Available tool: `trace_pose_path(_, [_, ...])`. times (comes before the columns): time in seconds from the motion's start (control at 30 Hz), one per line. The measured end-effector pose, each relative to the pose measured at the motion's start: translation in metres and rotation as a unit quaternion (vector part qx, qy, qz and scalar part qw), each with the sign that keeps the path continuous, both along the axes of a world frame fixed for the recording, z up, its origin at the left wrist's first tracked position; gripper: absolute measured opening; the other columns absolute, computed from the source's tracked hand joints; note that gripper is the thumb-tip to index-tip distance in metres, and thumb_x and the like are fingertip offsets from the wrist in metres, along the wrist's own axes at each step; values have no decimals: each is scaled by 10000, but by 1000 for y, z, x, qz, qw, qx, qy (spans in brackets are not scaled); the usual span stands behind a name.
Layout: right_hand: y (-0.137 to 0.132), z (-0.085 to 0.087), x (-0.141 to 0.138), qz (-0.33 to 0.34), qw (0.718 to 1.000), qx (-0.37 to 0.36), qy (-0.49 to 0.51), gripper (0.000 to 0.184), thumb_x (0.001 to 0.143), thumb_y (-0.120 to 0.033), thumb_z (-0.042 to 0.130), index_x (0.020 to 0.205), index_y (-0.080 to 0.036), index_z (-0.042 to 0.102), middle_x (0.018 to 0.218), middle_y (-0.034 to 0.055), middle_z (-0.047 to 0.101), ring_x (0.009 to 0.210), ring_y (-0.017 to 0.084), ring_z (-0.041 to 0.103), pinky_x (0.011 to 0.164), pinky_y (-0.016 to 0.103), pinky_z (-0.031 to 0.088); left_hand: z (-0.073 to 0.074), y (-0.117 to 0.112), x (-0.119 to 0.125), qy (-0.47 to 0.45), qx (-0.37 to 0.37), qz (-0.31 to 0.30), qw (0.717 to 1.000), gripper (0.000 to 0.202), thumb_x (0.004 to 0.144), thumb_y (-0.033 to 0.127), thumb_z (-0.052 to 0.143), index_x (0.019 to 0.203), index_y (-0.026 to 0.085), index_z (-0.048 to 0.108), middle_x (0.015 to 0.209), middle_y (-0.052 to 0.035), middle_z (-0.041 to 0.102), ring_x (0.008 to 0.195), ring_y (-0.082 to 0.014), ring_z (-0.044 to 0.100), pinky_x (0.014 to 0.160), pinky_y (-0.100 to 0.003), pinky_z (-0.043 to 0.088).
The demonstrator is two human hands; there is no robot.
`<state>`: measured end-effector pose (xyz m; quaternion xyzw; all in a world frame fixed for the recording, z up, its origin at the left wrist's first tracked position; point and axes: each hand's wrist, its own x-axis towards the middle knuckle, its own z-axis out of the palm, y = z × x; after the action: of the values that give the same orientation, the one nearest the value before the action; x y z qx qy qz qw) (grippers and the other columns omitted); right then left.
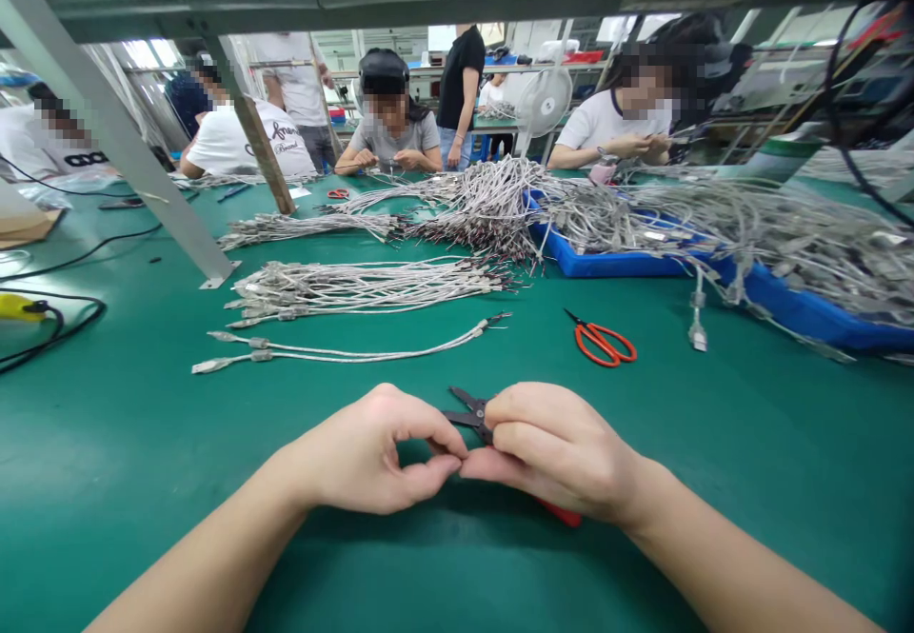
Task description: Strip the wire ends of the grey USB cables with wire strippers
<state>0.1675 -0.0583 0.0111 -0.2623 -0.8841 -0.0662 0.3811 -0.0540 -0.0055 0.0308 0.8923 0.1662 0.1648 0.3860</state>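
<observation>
My right hand (564,447) is closed round wire strippers (472,412) with black jaws and a red handle end showing below the palm. The jaws stand apart and point to the left. Thumb and forefinger of my left hand (386,452) are pinched together, their tips meeting my right thumb; whatever they hold is hidden or too small to name. Just beyond my hands lie two white cables (357,357) side by side, with bared wire ends at the right. Orange-handled scissors (606,343) rest on the green table to the right.
A bundle of white cables (364,288) lies farther back, with a larger heap (492,205) behind it. Blue trays (606,264) piled with cables stand at the right. A metal post (135,128) meets the table at left. Several people sit or stand across the table.
</observation>
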Motion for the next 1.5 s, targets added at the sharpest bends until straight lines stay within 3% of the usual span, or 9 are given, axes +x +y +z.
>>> trace_pose_path(0.23, [3, -3, 0, -6, 998, -40, -43, 234, 920, -266, 585, 709, -168, 554, 709, 67, 620, 617, 153, 530, 571, 278, 423, -4, 0, 2, 45, 81, -7, 996, 189, 827, 123, 529, 921, 190, 678, 825, -25, 721, 725, -138, 644, 660, -212, 458])
trace_pose_path(0.53, [9, -13, -1, -45, 995, -72, -57, 221, 926, -166, 543, 706, -178, 529, 701, 52, 594, 627, 152, 535, 562, 269, 418, -18, -2, 13, 69, 235, 52, 968, 141, 802, 126, 494, 739, 198, 597, 675, -3, 642, 603, -146, 566, 562, -263, 386])
trace_pose_path(0.77, [10, -16, 0, -46, 995, -82, -43, 166, 918, -177, 561, 752, -188, 558, 732, 45, 611, 653, 159, 575, 590, 272, 434, -24, -3, 19, 48, 191, 97, 976, 98, 721, 131, 509, 701, 202, 574, 641, 30, 607, 569, -111, 510, 555, -219, 384])
trace_pose_path(0.93, [10, -15, 1, -47, 994, -101, 18, 127, 895, -186, 600, 775, -205, 564, 739, 37, 618, 651, 165, 575, 599, 280, 431, -21, 2, 18, 115, 167, 167, 965, 20, 724, 205, 555, 734, 218, 568, 679, 59, 626, 592, -89, 543, 562, -178, 402])
trace_pose_path(1.07, [13, -15, 3, -97, 980, -158, 74, 93, 923, -188, 549, 832, -206, 561, 736, 30, 605, 651, 166, 567, 596, 285, 435, -20, 33, -1, 172, 186, 291, 922, 357, 933, 357, 353, 740, 199, 609, 681, -21, 654, 646, -168, 590, 619, -275, 435])
trace_pose_path(1.13, [17, -18, 5, -140, 967, -193, 84, 86, 944, -195, 502, 905, -206, 578, 812, 43, 635, 720, 177, 597, 650, 296, 466, -22, 51, -14, 194, 197, 338, 900, 368, 951, 365, 332, 922, 180, 649, 909, -83, 703, 862, -229, 625, 749, -328, 456])
trace_pose_path(1.2, [23, -23, 8, -181, 955, -222, 78, 135, 956, -208, 467, 1010, -204, 590, 940, 67, 662, 849, 205, 627, 744, 325, 496, -26, 66, -26, 222, 205, 361, 882, 343, 932, 269, 371, 1137, 151, 620, 1176, -140, 651, 1095, -281, 570, 905, -384, 417])
trace_pose_path(1.3, [32, -35, 14, -223, 938, -259, 54, 202, 958, -220, 441, 1090, -189, 590, 1069, 97, 664, 993, 240, 625, 857, 375, 502, -30, 76, -39, 278, 199, 353, 871, 337, 881, 174, 418, 1113, 160, 662, 1185, -145, 651, 1061, -300, 601, 933, -421, 405])
trace_pose_path(1.5, [38, -44, 18, -230, 928, -289, 48, 196, 950, -237, 452, 1057, -187, 609, 1082, 98, 655, 1023, 244, 617, 905, 398, 500, -28, 79, -50, 335, 180, 327, 865, 206, 808, 166, 500, 872, 208, 691, 939, -89, 693, 883, -267, 640, 774, -358, 448])
